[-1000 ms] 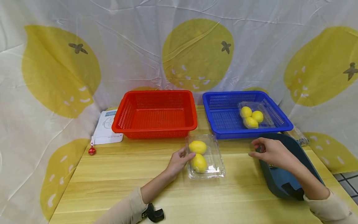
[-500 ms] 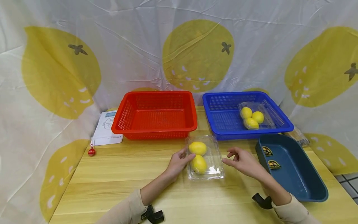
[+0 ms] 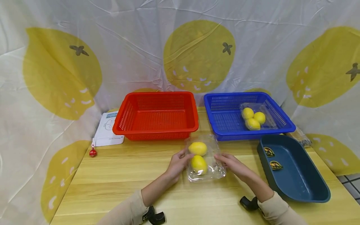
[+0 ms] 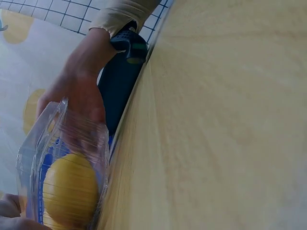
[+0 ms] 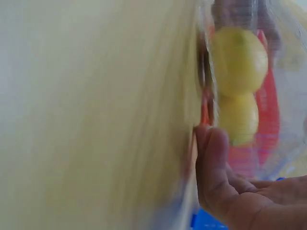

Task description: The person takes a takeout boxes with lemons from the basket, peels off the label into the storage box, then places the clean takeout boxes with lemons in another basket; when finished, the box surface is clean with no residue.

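In the head view, a clear plastic box (image 3: 210,147) with two lemons (image 3: 197,148) inside is held between both my hands over the wooden table. My left hand (image 3: 177,165) grips its left side, the thumb lying on top beside the lemons. At the right side my right hand (image 3: 233,165) pinches the wall, thumb above. In the left wrist view a lemon (image 4: 71,190) shows through the plastic, the right hand (image 4: 82,108) at the far side. The right wrist view shows the right fingers (image 5: 216,160) at the box's edge, under the lemons; it is blurred.
A red basket (image 3: 156,132) and a blue basket (image 3: 247,135) stand at the back. In the blue one lies another clear box with three lemons (image 3: 252,123). A dark teal bin (image 3: 298,168) at right holds two leaf-shaped stickers (image 3: 276,165). White papers (image 3: 108,137) lie at left.
My right hand has moved left from over the teal bin to the box's right side and now grips it. The box has shifted and tilted slightly; the left hand has kept its grip.
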